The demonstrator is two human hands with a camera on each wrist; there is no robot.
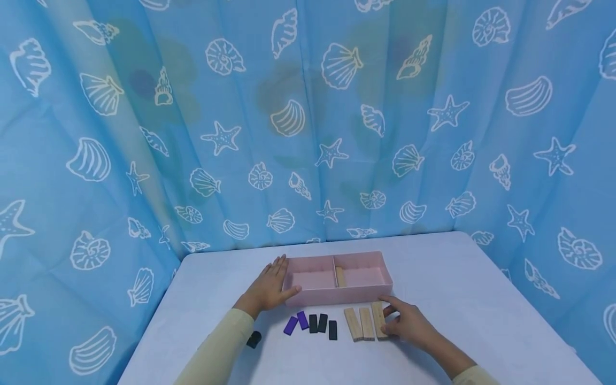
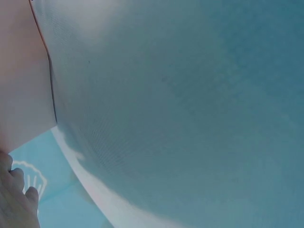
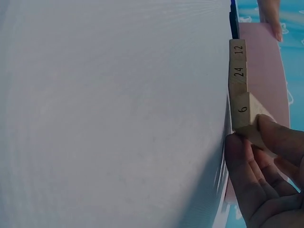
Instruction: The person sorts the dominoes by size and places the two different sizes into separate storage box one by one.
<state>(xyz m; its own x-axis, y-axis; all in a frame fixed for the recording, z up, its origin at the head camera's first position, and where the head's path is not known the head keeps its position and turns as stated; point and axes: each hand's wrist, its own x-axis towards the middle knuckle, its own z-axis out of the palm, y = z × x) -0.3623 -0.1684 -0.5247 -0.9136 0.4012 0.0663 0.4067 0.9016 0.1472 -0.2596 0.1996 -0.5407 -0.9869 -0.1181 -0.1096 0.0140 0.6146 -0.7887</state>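
Catches only part of the left hand (image 2: 16, 202), low in the left corner, with fingers (image 2: 18, 179) close together near the lower edge of a pale pink box (image 2: 23, 90). Shows beyond them a blue curtain (image 2: 64, 187) bearing a white shell outline (image 2: 34, 180), and across the rest a broad table surface (image 2: 156, 109), greyish blue, with a whiter curving edge

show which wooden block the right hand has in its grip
The rightmost wooden block, in front of the pink box; the right hand pinches only this one.
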